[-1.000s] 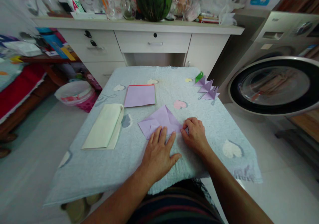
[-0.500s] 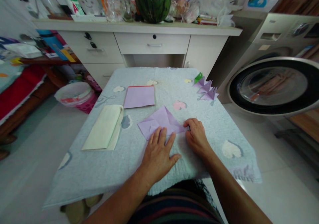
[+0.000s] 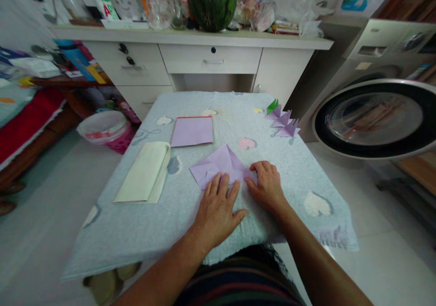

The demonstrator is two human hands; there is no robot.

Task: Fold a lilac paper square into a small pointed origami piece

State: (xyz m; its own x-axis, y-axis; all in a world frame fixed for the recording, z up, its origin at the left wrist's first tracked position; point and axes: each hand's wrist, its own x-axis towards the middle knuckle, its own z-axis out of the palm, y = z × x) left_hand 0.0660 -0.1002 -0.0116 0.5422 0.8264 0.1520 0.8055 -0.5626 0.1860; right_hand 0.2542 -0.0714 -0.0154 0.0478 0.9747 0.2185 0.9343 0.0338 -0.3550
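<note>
You wear the single camera on your head, facing forward and angled down across the cloth-covered table (image 3: 143,233). Your forearms (image 3: 173,265) enter from the bottom edge; your left hand (image 3: 218,208) and right hand (image 3: 266,183) lie at close range, just below the frame centre. The wide field takes in the table's far edge, reaches the white cabinet (image 3: 211,58) beyond it, and includes the washing machine (image 3: 371,111) at your right
</note>
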